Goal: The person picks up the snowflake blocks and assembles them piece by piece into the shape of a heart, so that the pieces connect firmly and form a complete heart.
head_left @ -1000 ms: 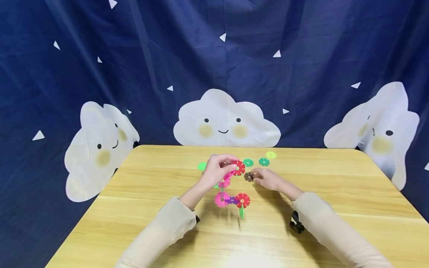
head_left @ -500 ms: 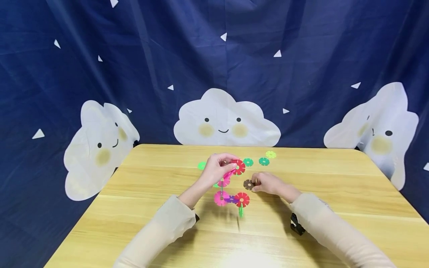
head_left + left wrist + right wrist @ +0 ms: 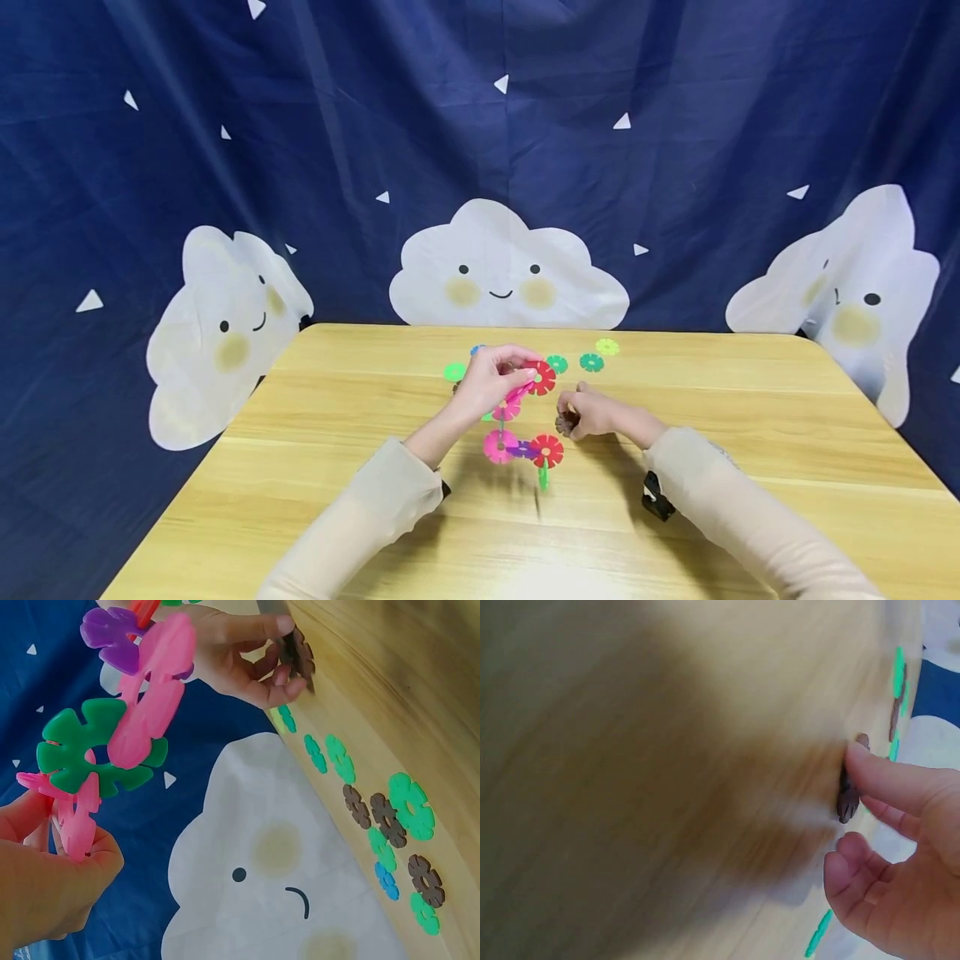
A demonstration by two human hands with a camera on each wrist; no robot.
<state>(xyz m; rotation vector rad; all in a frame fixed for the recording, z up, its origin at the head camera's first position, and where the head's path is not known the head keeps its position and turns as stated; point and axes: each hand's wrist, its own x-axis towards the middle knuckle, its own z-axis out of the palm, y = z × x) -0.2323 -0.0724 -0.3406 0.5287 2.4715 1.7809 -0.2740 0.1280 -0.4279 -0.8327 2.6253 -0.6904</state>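
My left hand (image 3: 487, 383) pinches one end of a chain of slotted plastic discs, held above the table. In the head view a red disc (image 3: 540, 377) shows at its fingertips; lower down hang a pink disc (image 3: 498, 447), a purple disc (image 3: 523, 450), another red disc (image 3: 547, 452) and an edge-on green disc (image 3: 543, 477). The left wrist view shows a dark green disc (image 3: 79, 754) slotted into pink ones. To the right of the chain, my right hand (image 3: 600, 412) holds a brown slotted disc (image 3: 847, 796) between thumb and fingers, tilted on edge; fingers hide part of it.
Loose discs lie toward the back of the wooden table (image 3: 300, 500): a yellow one (image 3: 607, 347), green ones (image 3: 592, 362), a blue one (image 3: 386, 880) and brown ones (image 3: 426, 880). Behind the table hangs a dark blue curtain (image 3: 480, 125) with cloud faces.
My right hand has drawn the brown disc nearer to me across the table, then turned it from flat to tilted. The left hand and the chain have shifted only slightly.
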